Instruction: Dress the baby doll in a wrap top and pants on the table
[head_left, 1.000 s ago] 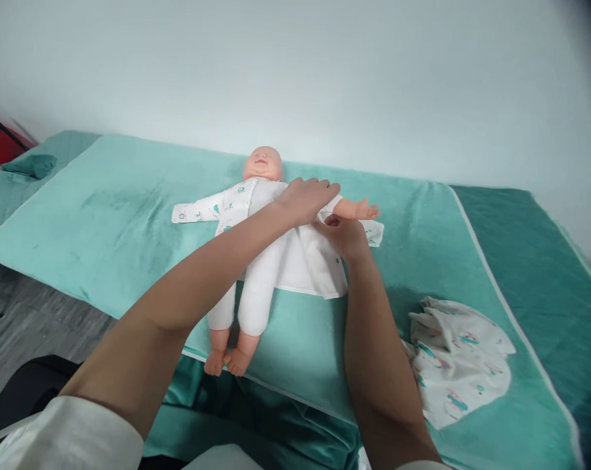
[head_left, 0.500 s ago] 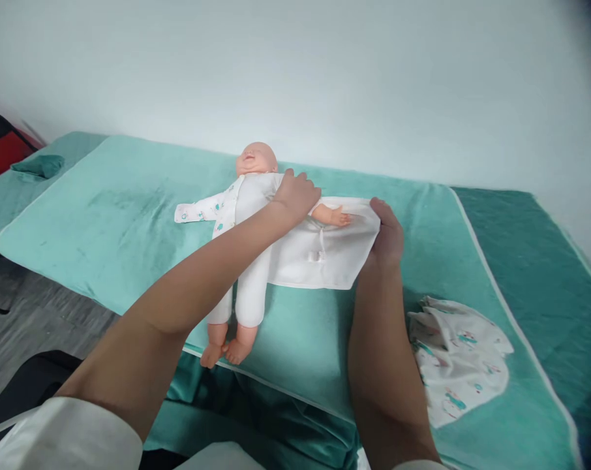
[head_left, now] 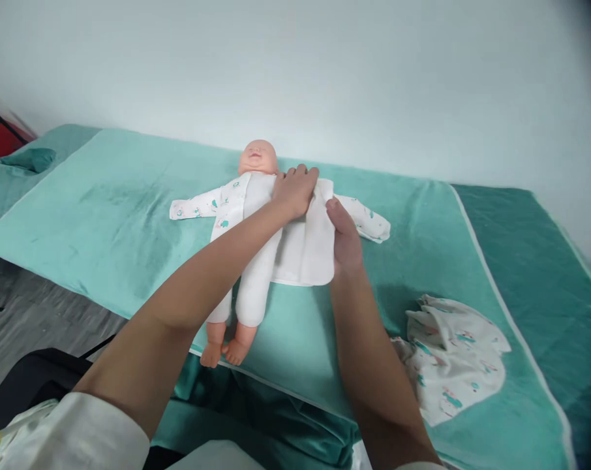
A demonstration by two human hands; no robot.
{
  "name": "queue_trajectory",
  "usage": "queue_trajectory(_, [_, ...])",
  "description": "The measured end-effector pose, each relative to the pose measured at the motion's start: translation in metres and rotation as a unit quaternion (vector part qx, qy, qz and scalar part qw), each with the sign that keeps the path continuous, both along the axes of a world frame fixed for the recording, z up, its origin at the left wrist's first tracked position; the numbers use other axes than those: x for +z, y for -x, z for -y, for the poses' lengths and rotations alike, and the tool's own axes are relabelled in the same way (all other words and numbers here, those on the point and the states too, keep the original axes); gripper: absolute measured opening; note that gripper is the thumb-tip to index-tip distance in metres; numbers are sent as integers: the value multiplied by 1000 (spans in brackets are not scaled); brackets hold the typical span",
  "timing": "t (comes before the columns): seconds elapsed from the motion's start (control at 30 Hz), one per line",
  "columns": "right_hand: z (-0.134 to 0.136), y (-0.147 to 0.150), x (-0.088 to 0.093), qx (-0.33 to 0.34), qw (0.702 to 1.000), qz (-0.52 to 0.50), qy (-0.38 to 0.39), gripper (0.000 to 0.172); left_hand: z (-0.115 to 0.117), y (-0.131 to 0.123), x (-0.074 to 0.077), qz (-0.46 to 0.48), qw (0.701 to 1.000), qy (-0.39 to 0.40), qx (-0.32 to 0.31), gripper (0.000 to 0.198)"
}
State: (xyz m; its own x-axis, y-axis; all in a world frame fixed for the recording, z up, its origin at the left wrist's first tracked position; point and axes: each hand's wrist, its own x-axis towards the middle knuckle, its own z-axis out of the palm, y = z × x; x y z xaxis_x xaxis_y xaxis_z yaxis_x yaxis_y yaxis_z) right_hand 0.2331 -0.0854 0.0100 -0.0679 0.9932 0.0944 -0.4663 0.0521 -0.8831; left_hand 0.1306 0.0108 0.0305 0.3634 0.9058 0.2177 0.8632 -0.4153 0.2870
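Observation:
A baby doll (head_left: 257,156) lies on its back, its legs toward me. A white jacket with a small print (head_left: 231,199) covers its arm on the left. The jacket's other sleeve (head_left: 366,219) stretches out to the right, and no doll hand shows there. My left hand (head_left: 296,189) rests at the doll's shoulder on the right side, fingers bent over the cloth. My right hand (head_left: 345,228) pinches the edge of the jacket's front panel (head_left: 318,241), whose plain white inner side faces up.
A crumpled printed white cloth (head_left: 464,359) lies at the right on the green bed cover (head_left: 129,196). Behind the bed stands a pale wall (head_left: 295,78). A black chair (head_left: 31,378) is at the lower left.
My right hand has moved left with the jacket panel, which is now folded inward. The doll's bare hand is out of sight, and the printed sleeve shows on the right.

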Motion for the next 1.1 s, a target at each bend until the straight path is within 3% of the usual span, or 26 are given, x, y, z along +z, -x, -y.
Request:
queue_trajectory(0.13, [2,7,-1,4,998,-49,-26,52,3,20,23,110,987,75,-93,22])
queue_trajectory(0.2, [2,9,-4,20,998,-37,-39,59,3,35,32,151,981,73,-100,19])
queue_trajectory(0.3, [4,9,-9,112,991,-8,-68,66,1,63,38,144,987,17,-71,20])
queue_trajectory(0.4, [7,5,-9,231,969,24,-85,58,2,91,33,127,991,-28,-19,23])
queue_trajectory(0.47, [8,2,-7,249,964,31,-91,52,6,105,25,124,991,-42,25,24])
queue_trajectory(0.6, [11,4,-3,198,976,50,-80,44,26,117,14,202,977,-23,63,26])
queue_trajectory(0.73, [10,11,-7,122,988,62,-71,37,59,113,11,292,955,38,32,32])
queue_trajectory(0.9, [2,13,-18,-6,990,117,-83,26,103,115,-1,250,967,32,-29,37])
queue_trajectory(1.1, [1,16,-29,-53,943,317,-91,46,165,121,-27,198,979,-37,-41,32])
